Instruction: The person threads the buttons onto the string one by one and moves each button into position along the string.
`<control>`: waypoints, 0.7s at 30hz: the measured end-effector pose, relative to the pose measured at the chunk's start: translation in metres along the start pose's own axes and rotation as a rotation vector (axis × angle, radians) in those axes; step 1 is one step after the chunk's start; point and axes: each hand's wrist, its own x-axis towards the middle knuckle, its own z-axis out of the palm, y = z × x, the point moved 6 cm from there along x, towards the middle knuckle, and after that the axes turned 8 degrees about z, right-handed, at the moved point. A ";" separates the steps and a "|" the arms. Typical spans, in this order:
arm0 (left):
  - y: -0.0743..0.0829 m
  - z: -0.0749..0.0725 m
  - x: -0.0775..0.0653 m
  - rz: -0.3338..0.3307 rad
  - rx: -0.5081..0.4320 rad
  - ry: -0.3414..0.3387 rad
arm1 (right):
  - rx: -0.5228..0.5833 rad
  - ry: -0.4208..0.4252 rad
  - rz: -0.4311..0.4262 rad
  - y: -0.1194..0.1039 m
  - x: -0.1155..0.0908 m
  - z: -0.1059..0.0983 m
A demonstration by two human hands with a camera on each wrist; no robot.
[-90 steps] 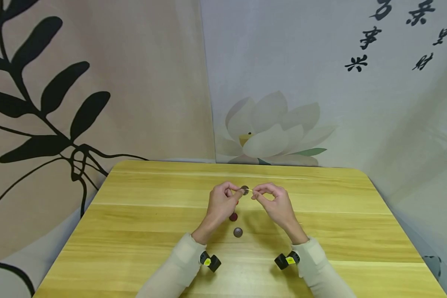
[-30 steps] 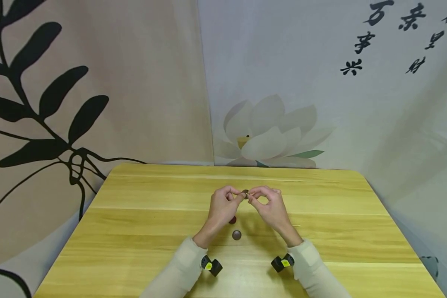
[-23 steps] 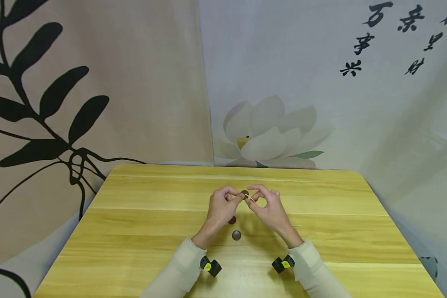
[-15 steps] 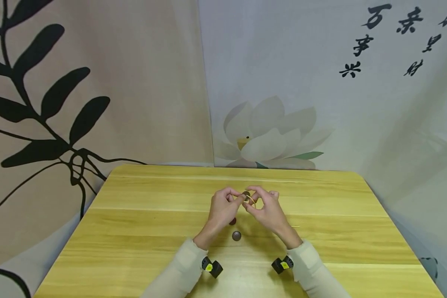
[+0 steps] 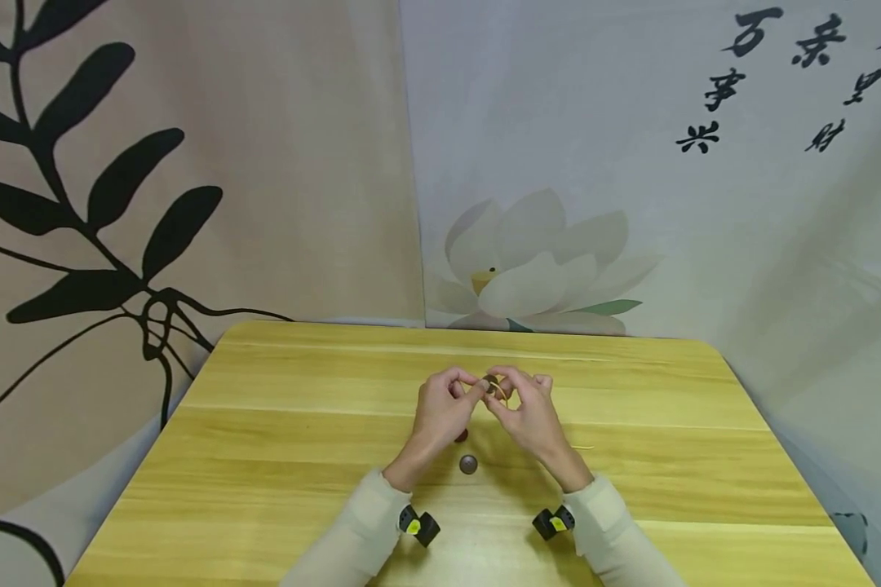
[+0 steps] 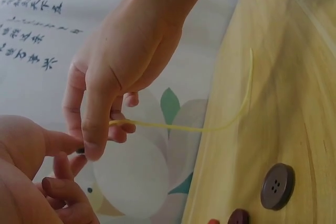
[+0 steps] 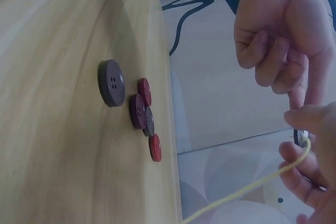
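A dark four-hole-style button (image 5: 490,383) is pinched edge-on by the thumb and forefinger of my left hand (image 5: 443,408). My right hand (image 5: 529,412) meets it from the other side, its fingertips close around the button and a yellow cord (image 5: 504,396). In the right wrist view the cord (image 7: 247,188) bends out from the face of the button (image 7: 300,137) and trails down. The left wrist view shows its loose length (image 6: 178,127) hanging past the right fingers and curling up over the table. Fingers hide most of the button, so the threading through its holes cannot be seen clearly.
On the wooden table (image 5: 301,489) a large grey-brown button (image 5: 468,464) lies below the hands, and a maroon button (image 5: 461,436) is partly behind the left hand. Several red and dark buttons (image 7: 138,111) cluster there. A printed cloth (image 5: 323,163) hangs behind the table's far edge.
The right hand has moved in from beside the button to meet it. The cord, earlier stretched straight between the hands, now bends in a curve by the right fingers. The left hand keeps its pinch.
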 end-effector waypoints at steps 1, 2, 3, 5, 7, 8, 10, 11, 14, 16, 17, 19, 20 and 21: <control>-0.001 -0.001 0.000 0.004 0.004 0.001 | 0.011 -0.002 0.013 0.001 0.000 0.000; -0.001 -0.002 0.000 0.008 0.008 0.001 | 0.024 -0.005 0.028 0.003 0.000 -0.001; -0.002 -0.003 0.000 0.007 0.012 0.002 | 0.036 -0.011 0.048 0.004 0.000 -0.001; -0.005 -0.004 0.000 0.000 0.014 0.002 | 0.063 -0.027 0.085 0.008 -0.001 -0.001; -0.007 -0.005 0.000 -0.008 0.013 -0.003 | 0.086 -0.048 0.116 0.011 -0.002 -0.002; -0.008 -0.006 0.000 -0.012 0.013 -0.008 | 0.095 -0.060 0.126 0.012 -0.002 -0.002; -0.010 -0.006 0.000 -0.023 0.019 -0.017 | 0.116 -0.083 0.135 0.013 -0.002 -0.003; -0.010 -0.006 0.000 -0.027 0.022 -0.022 | 0.130 -0.095 0.138 0.013 -0.002 -0.003; -0.012 -0.006 0.000 -0.034 0.032 -0.034 | 0.166 -0.125 0.145 0.014 -0.002 -0.003; -0.011 -0.005 0.000 -0.036 0.034 -0.041 | 0.176 -0.139 0.146 0.015 -0.001 -0.003; -0.011 -0.005 0.000 -0.036 0.033 -0.043 | 0.182 -0.146 0.148 0.015 -0.001 -0.002; -0.009 -0.005 0.000 -0.029 0.033 -0.047 | 0.181 -0.156 0.145 0.015 0.000 -0.002; -0.009 -0.005 0.001 -0.025 0.032 -0.049 | 0.181 -0.161 0.143 0.015 0.000 -0.002; -0.008 -0.005 0.001 -0.021 0.031 -0.050 | 0.182 -0.165 0.142 0.014 0.001 -0.002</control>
